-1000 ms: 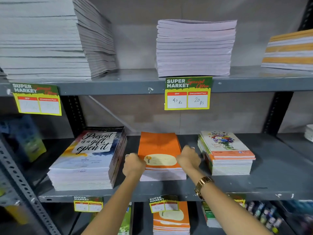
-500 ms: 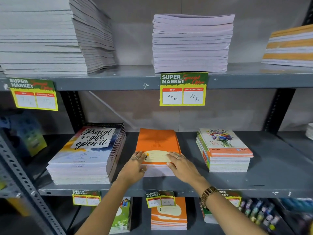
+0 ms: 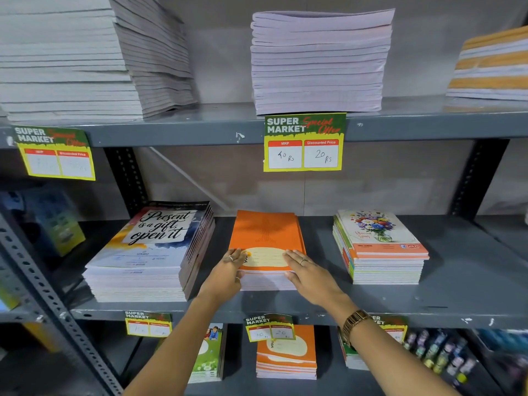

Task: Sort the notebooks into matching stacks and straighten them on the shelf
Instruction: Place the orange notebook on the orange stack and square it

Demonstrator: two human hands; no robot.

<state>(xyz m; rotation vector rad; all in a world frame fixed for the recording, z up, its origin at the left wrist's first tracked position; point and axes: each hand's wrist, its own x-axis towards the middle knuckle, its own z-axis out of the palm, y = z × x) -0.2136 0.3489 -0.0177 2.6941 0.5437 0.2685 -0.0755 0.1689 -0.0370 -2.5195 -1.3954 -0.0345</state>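
The orange notebook stack (image 3: pixel 267 250) sits at the middle of the grey shelf (image 3: pixel 468 284), with the "Present is a gift" stack (image 3: pixel 148 252) at its 9 o'clock and the floral stack (image 3: pixel 377 247) at its 3 o'clock, each standing apart from it. I judge these notebooks thin and soft-covered: light singly, fairly heavy together, with smooth covers likely to slide over one another and corners that would crease if pinched. The sound place to hold is at the two near corners, pressing on the edges of the whole pile, not lifting the top copy. My left hand (image 3: pixel 227 274) is at the stack's 7 o'clock corner, fingers (image 3: pixel 233 257) over the top cover and thumb down the left side, loosely clasped on it. My right hand (image 3: pixel 310 274) is at the 5 o'clock corner, laid flat and open, fingers spread on the cover and pointing toward 11 o'clock. Both forearms rise from below, converging on the stack.
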